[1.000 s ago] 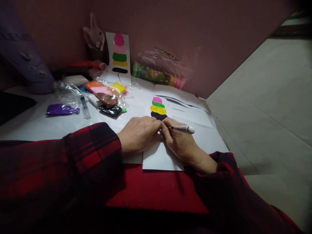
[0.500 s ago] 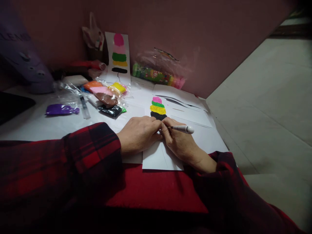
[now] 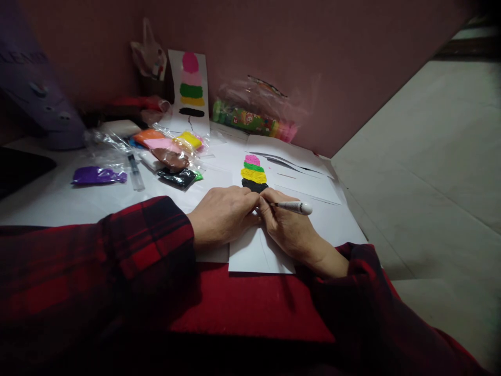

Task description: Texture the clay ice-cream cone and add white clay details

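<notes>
A narrow sheet of white paper (image 3: 250,259) lies in front of me, bearing stacked bands of clay (image 3: 253,174) in pink, green, yellow and black. My left hand (image 3: 225,213) rests over the paper just below the black band, its fingers curled and bunched; their tips and anything between them are hidden. Closed around a white pen (image 3: 295,207), my right hand (image 3: 285,228) meets the left at the fingertips. The pen lies nearly level, its rounded white end pointing right, while its other end is hidden in my fingers.
Packets of coloured clay, including purple (image 3: 97,176) and black (image 3: 178,178), lie at left beside a clear tube (image 3: 135,172). A banded picture card (image 3: 175,68) leans at the back, near a plastic-wrapped colourful pack (image 3: 250,119). The tabletop's right edge borders a tiled floor (image 3: 442,156).
</notes>
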A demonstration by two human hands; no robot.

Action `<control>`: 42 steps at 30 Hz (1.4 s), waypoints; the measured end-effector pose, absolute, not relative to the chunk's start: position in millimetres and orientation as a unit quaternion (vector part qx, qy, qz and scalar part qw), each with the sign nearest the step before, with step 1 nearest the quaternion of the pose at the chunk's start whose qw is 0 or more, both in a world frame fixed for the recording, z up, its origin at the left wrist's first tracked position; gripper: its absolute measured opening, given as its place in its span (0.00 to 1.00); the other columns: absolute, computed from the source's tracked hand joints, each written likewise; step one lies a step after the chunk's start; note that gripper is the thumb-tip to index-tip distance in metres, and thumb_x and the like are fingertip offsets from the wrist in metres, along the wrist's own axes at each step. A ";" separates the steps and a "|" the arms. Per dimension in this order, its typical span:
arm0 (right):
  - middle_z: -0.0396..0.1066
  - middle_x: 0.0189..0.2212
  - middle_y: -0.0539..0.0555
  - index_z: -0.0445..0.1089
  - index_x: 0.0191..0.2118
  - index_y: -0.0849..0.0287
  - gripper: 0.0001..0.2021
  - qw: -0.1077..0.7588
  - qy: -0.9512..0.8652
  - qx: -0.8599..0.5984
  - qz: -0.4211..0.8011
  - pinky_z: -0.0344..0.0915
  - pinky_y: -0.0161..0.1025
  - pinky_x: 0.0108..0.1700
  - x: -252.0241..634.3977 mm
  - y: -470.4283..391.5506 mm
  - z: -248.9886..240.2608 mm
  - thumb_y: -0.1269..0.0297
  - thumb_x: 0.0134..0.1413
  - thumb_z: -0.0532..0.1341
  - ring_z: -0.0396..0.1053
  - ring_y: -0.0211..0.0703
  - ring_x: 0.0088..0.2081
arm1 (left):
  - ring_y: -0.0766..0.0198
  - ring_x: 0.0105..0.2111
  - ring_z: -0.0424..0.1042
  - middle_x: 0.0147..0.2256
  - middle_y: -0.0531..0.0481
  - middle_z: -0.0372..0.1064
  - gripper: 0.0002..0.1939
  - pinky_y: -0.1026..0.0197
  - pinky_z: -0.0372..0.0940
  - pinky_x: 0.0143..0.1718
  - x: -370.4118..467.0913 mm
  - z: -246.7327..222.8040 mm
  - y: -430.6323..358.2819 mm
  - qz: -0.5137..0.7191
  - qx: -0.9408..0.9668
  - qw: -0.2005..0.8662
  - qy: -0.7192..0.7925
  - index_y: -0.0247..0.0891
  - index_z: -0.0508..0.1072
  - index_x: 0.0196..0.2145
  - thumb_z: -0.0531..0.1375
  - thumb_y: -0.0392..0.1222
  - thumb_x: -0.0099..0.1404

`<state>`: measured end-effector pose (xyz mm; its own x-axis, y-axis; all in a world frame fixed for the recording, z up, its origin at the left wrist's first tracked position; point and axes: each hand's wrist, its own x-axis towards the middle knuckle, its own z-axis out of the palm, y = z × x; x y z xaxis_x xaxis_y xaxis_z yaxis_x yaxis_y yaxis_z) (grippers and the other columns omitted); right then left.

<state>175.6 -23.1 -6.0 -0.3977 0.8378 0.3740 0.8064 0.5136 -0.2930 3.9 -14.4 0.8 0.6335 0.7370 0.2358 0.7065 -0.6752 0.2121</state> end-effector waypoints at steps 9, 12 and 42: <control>0.68 0.27 0.53 0.62 0.31 0.57 0.11 0.245 -0.835 -0.492 0.038 0.59 0.39 0.32 175.2 -23.6 -6.1 0.65 0.66 0.50 0.64 0.42 0.28 | 0.55 0.40 0.72 0.39 0.45 0.74 0.09 0.57 0.63 0.38 4.6 1.1 -14.0 0.155 0.903 0.050 0.398 0.35 0.70 0.40 0.56 0.44 0.69; 0.68 0.27 0.53 0.61 0.31 0.57 0.11 0.240 -0.836 -0.493 0.033 0.59 0.39 0.32 175.1 -23.3 -6.2 0.65 0.66 0.50 0.64 0.42 0.28 | 0.55 0.40 0.72 0.40 0.45 0.74 0.09 0.57 0.63 0.38 5.0 1.4 -14.4 0.154 0.902 0.047 0.400 0.35 0.70 0.40 0.56 0.43 0.69; 0.68 0.27 0.53 0.61 0.31 0.57 0.10 0.242 -0.836 -0.492 0.036 0.59 0.39 0.32 175.6 -22.9 -6.3 0.66 0.65 0.50 0.64 0.42 0.28 | 0.55 0.41 0.72 0.40 0.45 0.74 0.09 0.56 0.63 0.38 3.6 1.1 -14.7 0.151 0.904 0.045 0.397 0.35 0.70 0.40 0.55 0.43 0.69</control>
<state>175.6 -22.9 -6.3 -0.3998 0.8393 0.3684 0.8044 0.5140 -0.2981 3.6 -14.7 1.1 0.6391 0.7313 0.2383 0.7042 -0.6809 0.2010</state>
